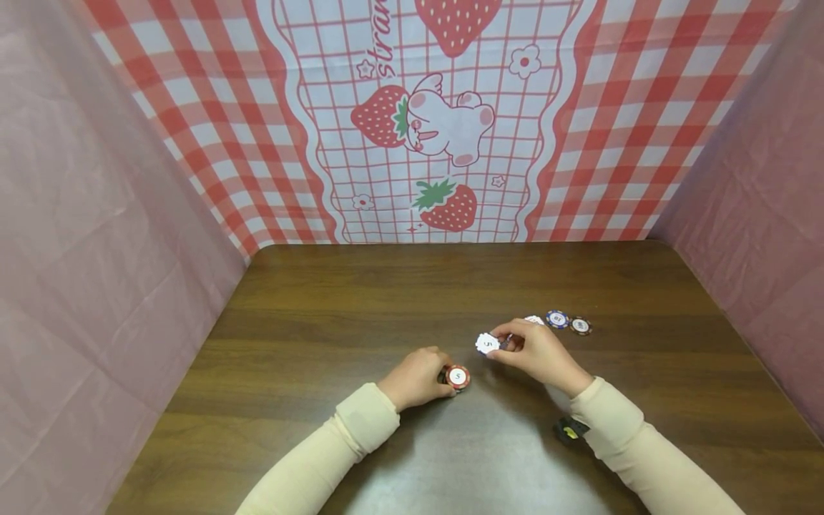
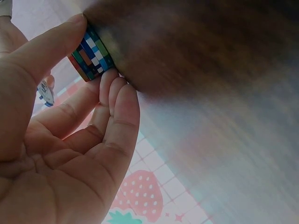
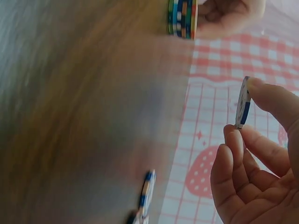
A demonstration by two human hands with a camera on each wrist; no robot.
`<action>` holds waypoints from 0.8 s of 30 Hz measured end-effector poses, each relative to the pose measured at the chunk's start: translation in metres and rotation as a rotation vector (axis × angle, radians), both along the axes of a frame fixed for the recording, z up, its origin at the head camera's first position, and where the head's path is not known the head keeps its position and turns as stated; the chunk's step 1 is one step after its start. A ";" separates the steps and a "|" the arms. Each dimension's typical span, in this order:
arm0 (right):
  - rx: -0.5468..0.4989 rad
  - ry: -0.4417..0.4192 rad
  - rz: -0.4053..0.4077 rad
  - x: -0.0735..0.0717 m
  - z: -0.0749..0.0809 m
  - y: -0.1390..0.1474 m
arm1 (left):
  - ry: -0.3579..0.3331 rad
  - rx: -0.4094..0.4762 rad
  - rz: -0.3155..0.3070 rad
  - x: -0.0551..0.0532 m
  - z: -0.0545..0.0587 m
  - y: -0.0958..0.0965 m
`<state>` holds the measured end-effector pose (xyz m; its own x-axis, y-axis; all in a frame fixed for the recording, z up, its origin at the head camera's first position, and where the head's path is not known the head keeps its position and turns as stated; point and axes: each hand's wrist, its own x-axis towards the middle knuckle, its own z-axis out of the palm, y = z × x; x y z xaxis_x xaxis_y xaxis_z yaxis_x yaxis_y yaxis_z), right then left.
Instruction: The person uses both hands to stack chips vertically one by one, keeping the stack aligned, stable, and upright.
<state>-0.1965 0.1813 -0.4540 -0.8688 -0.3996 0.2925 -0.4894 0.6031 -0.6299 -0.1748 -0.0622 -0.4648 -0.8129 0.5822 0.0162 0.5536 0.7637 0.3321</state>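
My left hand (image 1: 417,379) grips the sides of a short stack of poker chips (image 1: 458,377) standing on the table. A red-edged chip marked 5 tops the stack, and the left wrist view shows green, blue, white and orange edges in the stack (image 2: 93,55). To its right and slightly farther back, my right hand (image 1: 542,359) pinches a white poker chip (image 1: 487,344), also marked 5, between thumb and fingertips. In the right wrist view this chip (image 3: 243,102) is held above the table, edge towards the camera, apart from the stack (image 3: 182,18).
Beyond the right hand lie a white chip (image 1: 533,320), partly hidden by the hand, a blue chip (image 1: 557,319) marked 10 and a black-edged chip (image 1: 581,326). The brown wooden table (image 1: 309,300) ends at a strawberry-print cloth (image 1: 450,143). Pink cloth hangs at both sides.
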 end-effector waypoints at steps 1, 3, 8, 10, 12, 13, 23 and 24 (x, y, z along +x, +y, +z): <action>-0.003 -0.008 0.012 0.000 0.000 -0.002 | -0.002 0.001 0.000 0.000 0.000 0.000; -0.010 -0.032 0.031 0.002 -0.001 -0.007 | -0.003 0.000 0.000 0.000 0.000 0.000; -0.009 -0.046 0.079 0.005 -0.003 -0.016 | -0.010 0.004 0.002 -0.001 0.000 0.000; -0.007 -0.043 0.104 0.005 -0.005 -0.019 | -0.012 0.007 0.001 -0.001 0.000 0.000; 0.002 -0.042 0.128 0.006 -0.006 -0.022 | -0.008 0.007 -0.002 -0.001 0.000 0.000; 0.007 -0.047 0.136 0.006 -0.007 -0.023 | -0.006 0.008 -0.003 0.000 0.000 0.000; 0.084 -0.082 0.198 0.008 -0.011 -0.031 | 0.005 -0.003 -0.002 -0.001 0.000 0.001; 0.090 -0.082 0.199 0.008 -0.011 -0.032 | 0.006 -0.004 -0.003 -0.001 0.000 0.001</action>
